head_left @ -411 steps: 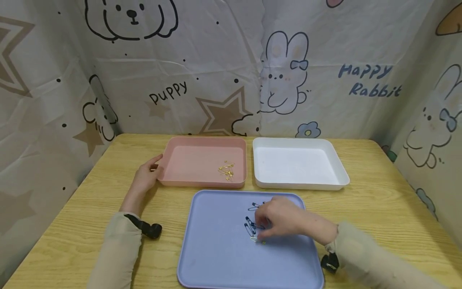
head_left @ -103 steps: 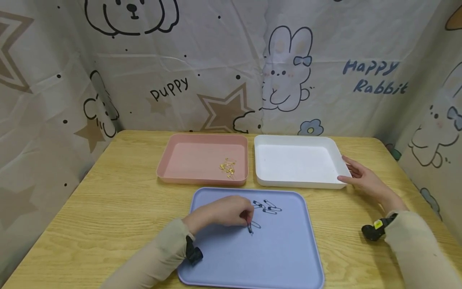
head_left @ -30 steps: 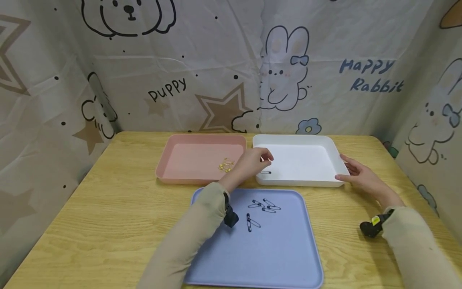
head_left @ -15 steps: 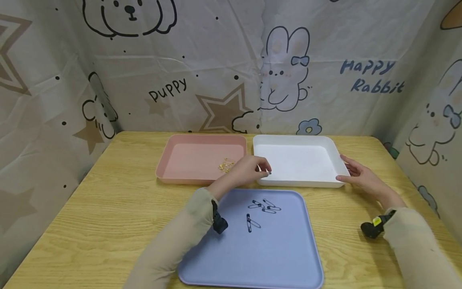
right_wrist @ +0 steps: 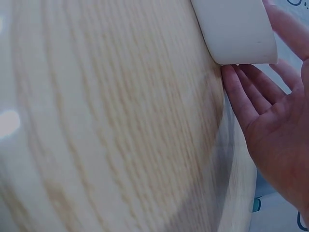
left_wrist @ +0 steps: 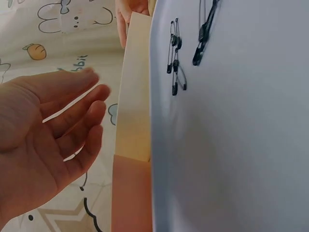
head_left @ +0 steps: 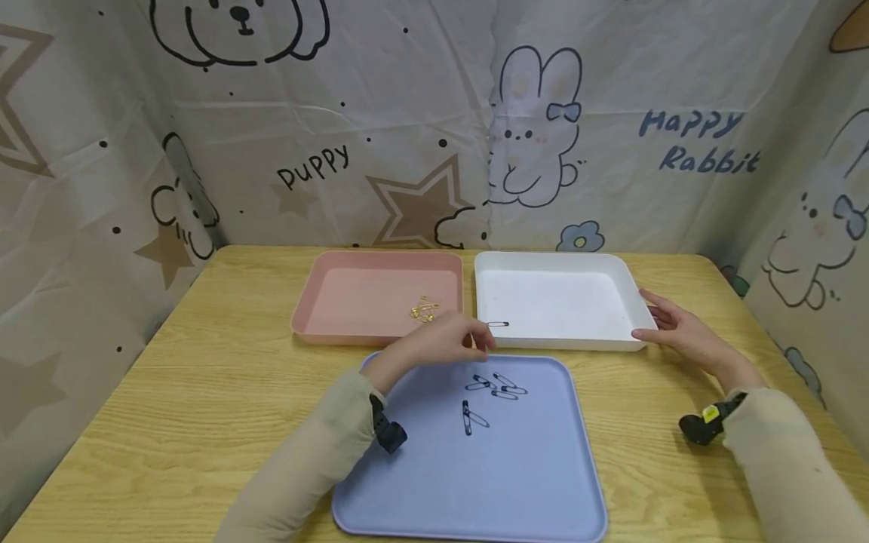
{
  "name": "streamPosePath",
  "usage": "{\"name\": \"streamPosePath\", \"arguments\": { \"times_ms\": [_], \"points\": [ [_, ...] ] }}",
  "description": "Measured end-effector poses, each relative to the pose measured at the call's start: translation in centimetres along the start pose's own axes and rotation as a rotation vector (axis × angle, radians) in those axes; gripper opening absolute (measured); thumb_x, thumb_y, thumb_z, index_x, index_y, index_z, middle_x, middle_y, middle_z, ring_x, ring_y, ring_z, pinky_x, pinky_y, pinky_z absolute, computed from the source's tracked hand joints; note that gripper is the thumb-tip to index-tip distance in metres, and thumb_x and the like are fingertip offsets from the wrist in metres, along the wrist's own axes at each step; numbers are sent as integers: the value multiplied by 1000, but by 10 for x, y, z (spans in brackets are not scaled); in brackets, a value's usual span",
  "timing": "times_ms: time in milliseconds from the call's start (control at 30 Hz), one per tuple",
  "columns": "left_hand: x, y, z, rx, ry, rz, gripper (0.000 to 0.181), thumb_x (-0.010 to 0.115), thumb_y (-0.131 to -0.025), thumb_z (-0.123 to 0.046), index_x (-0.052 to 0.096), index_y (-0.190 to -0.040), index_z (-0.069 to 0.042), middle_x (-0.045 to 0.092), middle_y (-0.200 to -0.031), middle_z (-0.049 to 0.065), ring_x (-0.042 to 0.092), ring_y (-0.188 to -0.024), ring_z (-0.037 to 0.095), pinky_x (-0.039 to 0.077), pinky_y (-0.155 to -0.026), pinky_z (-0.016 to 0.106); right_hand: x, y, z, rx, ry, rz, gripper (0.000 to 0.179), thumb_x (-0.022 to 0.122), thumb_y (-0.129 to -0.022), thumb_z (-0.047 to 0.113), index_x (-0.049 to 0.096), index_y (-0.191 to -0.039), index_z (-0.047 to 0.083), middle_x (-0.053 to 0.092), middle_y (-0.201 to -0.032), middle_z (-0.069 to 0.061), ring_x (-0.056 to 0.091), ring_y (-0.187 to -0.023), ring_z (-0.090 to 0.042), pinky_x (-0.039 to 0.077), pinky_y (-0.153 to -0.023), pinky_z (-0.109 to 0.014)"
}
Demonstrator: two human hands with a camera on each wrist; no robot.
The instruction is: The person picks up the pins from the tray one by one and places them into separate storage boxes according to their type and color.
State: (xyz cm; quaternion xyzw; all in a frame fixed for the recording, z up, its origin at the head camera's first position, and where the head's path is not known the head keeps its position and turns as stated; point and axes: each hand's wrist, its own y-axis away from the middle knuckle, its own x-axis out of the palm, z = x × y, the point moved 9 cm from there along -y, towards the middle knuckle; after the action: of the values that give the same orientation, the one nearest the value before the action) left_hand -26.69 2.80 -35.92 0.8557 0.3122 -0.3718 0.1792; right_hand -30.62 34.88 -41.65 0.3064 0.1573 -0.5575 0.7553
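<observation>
My left hand (head_left: 451,338) hovers around the back edge of the blue tray (head_left: 529,475), fingers loosely bent and nothing between them. In the left wrist view that left hand (left_wrist: 58,121) shows a bare palm. Several black safety pins (head_left: 505,388) lie in a cluster on the blue tray, with a crossed pair (head_left: 467,418) nearer the front. One black safety pin (head_left: 498,323) is in the white tray (head_left: 570,343), at its front left. My right hand (head_left: 689,339) holds that tray's front right corner, thumb at the rim, fingers (right_wrist: 241,92) against its outer side.
Left of the white tray stands a pink tray (head_left: 360,339) with several gold safety pins (head_left: 424,309) at its right side. All three trays rest on a wooden table (head_left: 204,392). A printed cloth (head_left: 407,98) hangs behind and at both sides.
My left hand has drawn back from the white tray, where a black safety pin now lies. Much earlier, my right hand was among the pins and my left at the pink tray.
</observation>
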Motion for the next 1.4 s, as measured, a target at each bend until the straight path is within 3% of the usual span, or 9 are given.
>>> {"name": "streamPosePath", "arguments": {
  "times_ms": [167,433,700,1033,1100,1200,1267,1400],
  "points": [
    [18,4,4,-8,-49,102,14,65,-83,-15,68,-97,-14,61,-81,-9,53,-73,6,43,-64,19,0,0,2,1,-19,-3,91,62,-85,33,-3,-146,15,6,-147,-29,11,-133,-47,18,-101,-61],
    [34,2,8,-34,-102,125,17,69,-79,-12,68,-96,-12,61,-82,-5,53,-73,5,43,-66,18,-1,0,0,-12,-31,-15,84,56,-89,36,-1,-147,11,12,-147,-27,16,-132,-45,21,-101,-58],
    [38,1,6,-44,-179,126,20,68,-78,-7,67,-97,-12,59,-83,-2,50,-75,7,41,-68,18,-4,-2,-3,2,-46,-36,76,50,-92,38,6,-146,9,10,-149,-23,17,-133,-43,21,-102,-56],
    [42,0,12,-82,-170,139,10,66,-80,-6,64,-82,-15,56,-75,-5,49,-70,7,40,-63,18,-4,-3,-7,9,-46,-36,76,51,-91,40,8,-147,10,10,-149,-22,19,-133,-42,24,-102,-53],
    [42,0,12,-80,-171,137,10,66,-80,-6,64,-81,-15,56,-74,-6,49,-69,7,40,-62,18,-5,-3,-7,7,-39,-39,76,51,-91,40,8,-147,10,10,-149,-22,20,-132,-42,33,-102,-42],
    [41,0,12,-69,-174,130,9,65,-81,-6,63,-79,-15,55,-72,-6,48,-68,7,39,-61,18,-6,-3,-6,7,-29,-42,76,51,-91,40,10,-147,10,12,-149,-22,22,-132,-41,37,-99,-36],
    [40,0,12,-61,-179,125,9,65,-81,-7,63,-77,-15,55,-71,-7,48,-67,6,39,-61,18,-6,-3,-6,6,-28,-44,76,51,-91,40,10,-146,10,12,-149,-22,22,-131,-42,36,-99,-37],
    [38,1,11,-51,-185,108,9,64,-82,-8,63,-77,-15,54,-71,-7,47,-67,6,39,-62,18,-5,-2,-5,11,-39,-45,76,52,-91,39,10,-146,8,11,-149,-23,20,-131,-42,25,-102,-53]
  ]
}}
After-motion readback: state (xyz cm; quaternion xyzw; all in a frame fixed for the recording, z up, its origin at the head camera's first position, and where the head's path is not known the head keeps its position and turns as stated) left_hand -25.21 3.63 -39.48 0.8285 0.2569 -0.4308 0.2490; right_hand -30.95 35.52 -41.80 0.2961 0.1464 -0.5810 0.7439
